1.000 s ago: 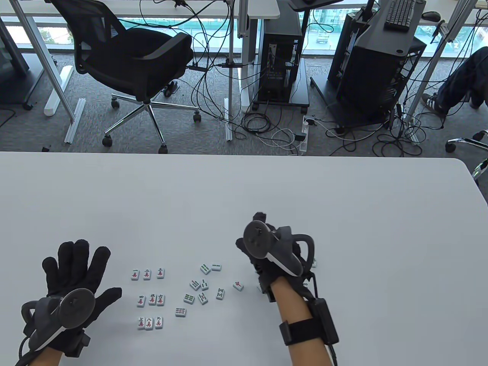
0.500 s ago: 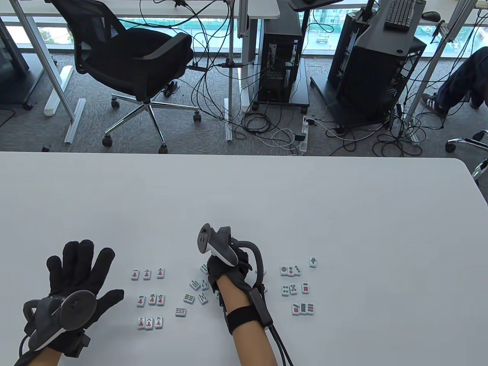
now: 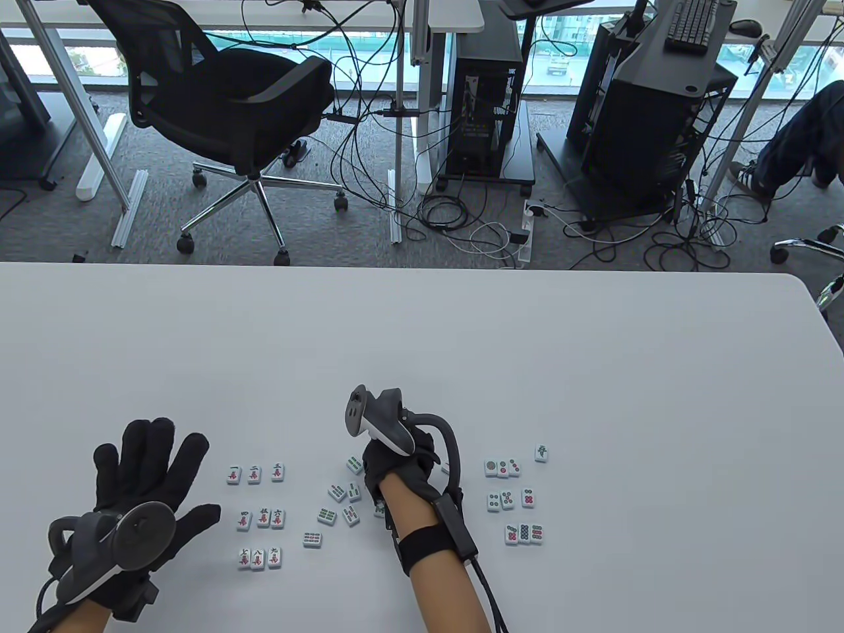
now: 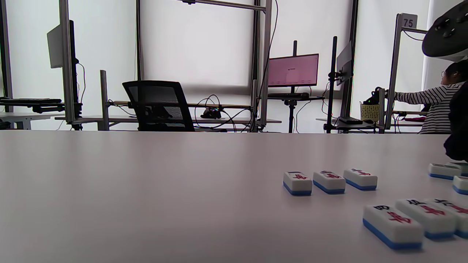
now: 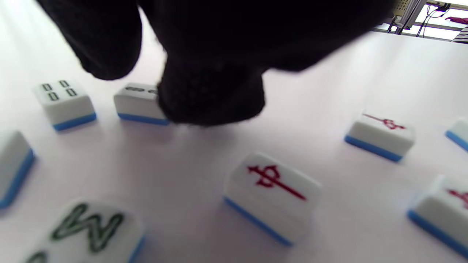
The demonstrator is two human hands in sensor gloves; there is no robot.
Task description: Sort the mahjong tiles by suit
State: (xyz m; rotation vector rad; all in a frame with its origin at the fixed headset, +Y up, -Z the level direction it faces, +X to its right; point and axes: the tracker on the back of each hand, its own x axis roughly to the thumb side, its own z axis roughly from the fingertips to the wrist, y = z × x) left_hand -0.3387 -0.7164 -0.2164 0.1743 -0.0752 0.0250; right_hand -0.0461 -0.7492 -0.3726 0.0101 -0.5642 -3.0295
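**What you can't make out**

Your right hand [image 3: 399,465] covers part of the loose green-marked tiles [image 3: 343,501] in the table view — how many lie beneath it is not countable. In the right wrist view your fingertips [image 5: 212,91] hide the right end of one tile [image 5: 140,102], so contact is unclear; the W-marked tile [image 5: 91,230] is blurred and cut off by the bottom edge. Your left hand is absent from its wrist view — only the worktop [image 4: 146,190] shows.

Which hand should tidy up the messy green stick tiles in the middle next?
Probably the right hand: it is already over the loose green tiles, a fingertip touching one. The left hand rests flat, left of the tidy red-character tiles.
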